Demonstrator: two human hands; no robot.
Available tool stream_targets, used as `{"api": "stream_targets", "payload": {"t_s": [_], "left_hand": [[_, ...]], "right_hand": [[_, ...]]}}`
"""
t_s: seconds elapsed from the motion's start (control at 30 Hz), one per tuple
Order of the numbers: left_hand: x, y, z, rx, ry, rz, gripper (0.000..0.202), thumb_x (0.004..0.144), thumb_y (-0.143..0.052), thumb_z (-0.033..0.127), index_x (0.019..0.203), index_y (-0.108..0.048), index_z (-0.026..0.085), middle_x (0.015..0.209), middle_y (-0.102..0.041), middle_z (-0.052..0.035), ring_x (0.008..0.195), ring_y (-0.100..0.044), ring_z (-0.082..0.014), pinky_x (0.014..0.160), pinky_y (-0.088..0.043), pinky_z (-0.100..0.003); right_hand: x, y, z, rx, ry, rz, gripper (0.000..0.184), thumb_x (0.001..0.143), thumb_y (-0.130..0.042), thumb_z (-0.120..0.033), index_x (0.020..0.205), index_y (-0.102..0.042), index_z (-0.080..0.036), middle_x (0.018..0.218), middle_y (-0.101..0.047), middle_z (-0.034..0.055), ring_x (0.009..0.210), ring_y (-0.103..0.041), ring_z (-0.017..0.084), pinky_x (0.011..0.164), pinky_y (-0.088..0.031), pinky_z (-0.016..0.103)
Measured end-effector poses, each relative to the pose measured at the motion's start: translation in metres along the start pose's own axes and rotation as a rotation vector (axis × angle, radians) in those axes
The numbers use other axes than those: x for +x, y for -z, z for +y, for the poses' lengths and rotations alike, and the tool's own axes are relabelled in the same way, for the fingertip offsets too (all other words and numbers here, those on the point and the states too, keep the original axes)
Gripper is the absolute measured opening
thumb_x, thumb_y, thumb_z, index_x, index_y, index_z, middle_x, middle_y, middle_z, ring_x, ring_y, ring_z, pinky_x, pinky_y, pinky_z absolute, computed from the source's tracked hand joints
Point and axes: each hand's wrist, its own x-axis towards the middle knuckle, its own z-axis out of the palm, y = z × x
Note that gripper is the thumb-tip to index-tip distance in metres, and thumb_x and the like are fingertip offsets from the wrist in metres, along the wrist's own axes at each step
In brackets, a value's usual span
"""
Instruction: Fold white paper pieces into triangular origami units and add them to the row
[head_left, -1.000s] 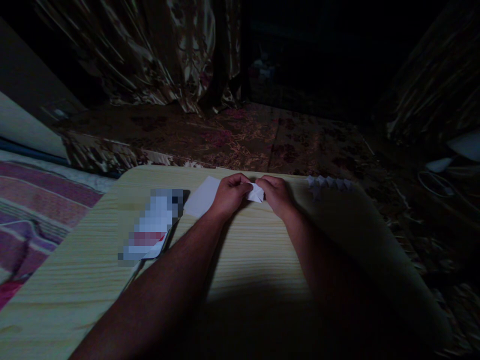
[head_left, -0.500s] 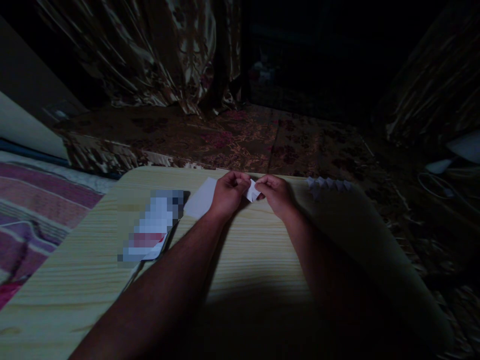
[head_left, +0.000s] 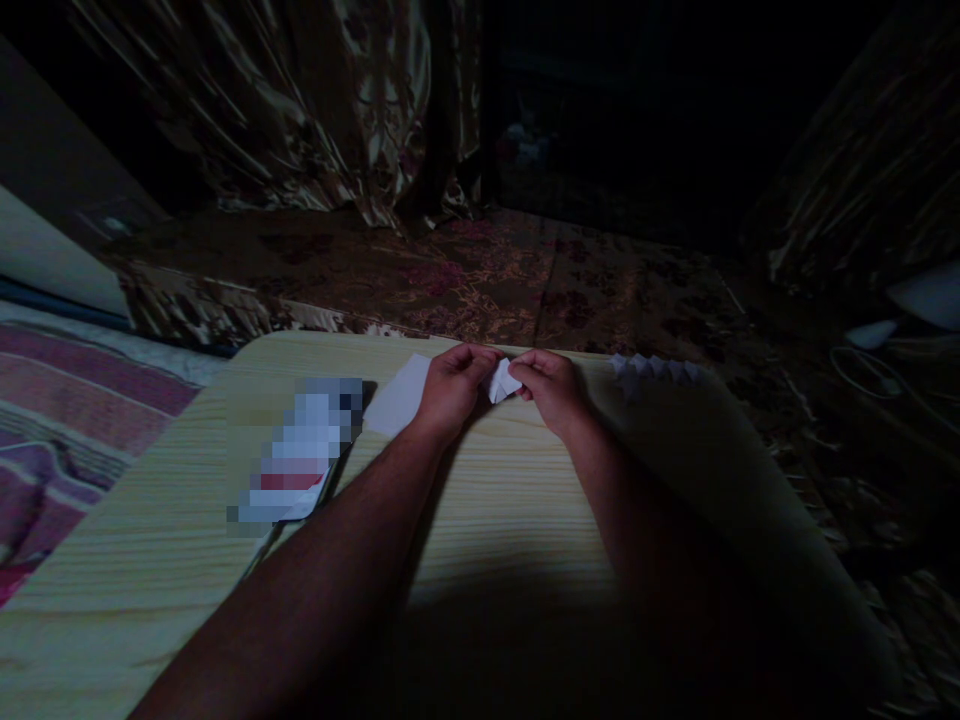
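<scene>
Between my two hands, near the table's far edge, is a small white folded paper (head_left: 504, 382). My left hand (head_left: 454, 385) pinches its left side with thumb and fingers. On its right side my right hand (head_left: 549, 385) grips it, the thumb lying on top. Creases show on the piece, but its full shape is partly covered by my fingers. White sheets of paper (head_left: 396, 397) lie flat just left of my left hand. To the right of my right hand stands a row of several small folded paper pieces (head_left: 656, 368), dim in the shadow.
All this rests on a pale wooden table (head_left: 517, 510). A blurred-out flat object (head_left: 304, 450) lies on its left part. Beyond are a patterned cloth-covered ledge (head_left: 450, 270) and a curtain (head_left: 360, 110). Striped bedding (head_left: 67, 400) is at the left, a white cable (head_left: 862, 370) at the right.
Both hands keep hold of the folded paper. My left hand has shifted slightly left, and a little more of the paper shows between the hands. The view has moved slightly.
</scene>
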Motion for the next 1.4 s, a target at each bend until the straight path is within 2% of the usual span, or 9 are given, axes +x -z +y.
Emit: {"api": "stream_targets", "payload": {"t_s": [0.13, 0.37, 0.53, 0.7, 0.93, 1.1, 1.4], "left_hand": [[-0.002, -0.001, 0.001, -0.023, 0.001, -0.066, 0.038, 0.064, -0.073, 0.026, 0.100, -0.063, 0.017, 0.072, -0.063, 0.0003, 0.056, -0.053, -0.0100, 0.054, -0.042, -0.022], [0.000, 0.001, -0.006, 0.052, -0.044, -0.001, 0.029, 0.061, -0.073, 0.020, 0.087, -0.061, 0.016, 0.075, -0.064, -0.0003, 0.061, -0.057, -0.0113, 0.058, -0.043, -0.022], [0.002, 0.002, -0.009, 0.054, -0.053, 0.034, 0.031, 0.062, -0.072, 0.020, 0.092, -0.064, 0.016, 0.079, -0.067, -0.0025, 0.066, -0.059, -0.0129, 0.062, -0.045, -0.024], [0.003, 0.002, -0.009, 0.054, -0.058, 0.028, 0.032, 0.061, -0.072, 0.019, 0.093, -0.066, 0.014, 0.082, -0.068, -0.0044, 0.068, -0.060, -0.0137, 0.065, -0.047, -0.025], [0.002, 0.000, -0.007, 0.049, -0.029, 0.029, 0.036, 0.061, -0.072, 0.019, 0.097, -0.068, 0.013, 0.084, -0.070, -0.0051, 0.069, -0.061, -0.0144, 0.066, -0.048, -0.026], [0.001, 0.000, -0.007, 0.053, -0.018, 0.013, 0.040, 0.061, -0.071, 0.019, 0.101, -0.070, 0.014, 0.087, -0.070, -0.0062, 0.072, -0.062, -0.0159, 0.069, -0.049, -0.029], [0.001, 0.001, -0.005, 0.080, -0.051, 0.003, 0.046, 0.064, -0.067, 0.017, 0.110, -0.068, 0.015, 0.082, -0.068, -0.0040, 0.067, -0.058, -0.0128, 0.063, -0.047, -0.026]], "right_hand": [[0.001, 0.000, 0.003, 0.020, 0.005, 0.034, 0.020, 0.070, -0.066, -0.035, 0.073, -0.060, -0.017, 0.057, -0.058, -0.0033, 0.048, -0.051, 0.008, 0.044, -0.036, 0.019], [0.003, 0.000, 0.007, 0.015, 0.037, -0.002, 0.018, 0.071, -0.066, -0.032, 0.077, -0.057, -0.018, 0.061, -0.060, -0.0031, 0.051, -0.054, 0.009, 0.047, -0.041, 0.020], [0.001, -0.001, 0.004, 0.076, 0.133, -0.008, 0.024, 0.065, -0.069, -0.023, 0.082, -0.052, -0.020, 0.072, -0.060, -0.0041, 0.056, -0.053, 0.008, 0.049, -0.042, 0.020], [0.001, -0.001, 0.004, 0.076, 0.168, -0.025, 0.028, 0.065, -0.069, -0.022, 0.090, -0.056, -0.021, 0.082, -0.060, -0.0017, 0.066, -0.055, 0.010, 0.055, -0.046, 0.021], [0.000, 0.001, 0.003, 0.057, 0.180, -0.030, 0.023, 0.067, -0.066, -0.020, 0.090, -0.061, -0.021, 0.082, -0.063, -0.0012, 0.065, -0.056, 0.010, 0.055, -0.046, 0.023], [-0.003, 0.001, 0.002, 0.023, 0.153, -0.072, 0.019, 0.069, -0.065, -0.021, 0.088, -0.062, -0.021, 0.074, -0.064, -0.0027, 0.061, -0.056, 0.010, 0.058, -0.045, 0.024], [-0.001, 0.000, 0.002, 0.049, 0.127, -0.047, 0.022, 0.067, -0.066, -0.019, 0.089, -0.062, -0.019, 0.075, -0.063, -0.0010, 0.065, -0.058, 0.011, 0.057, -0.046, 0.024]]}}
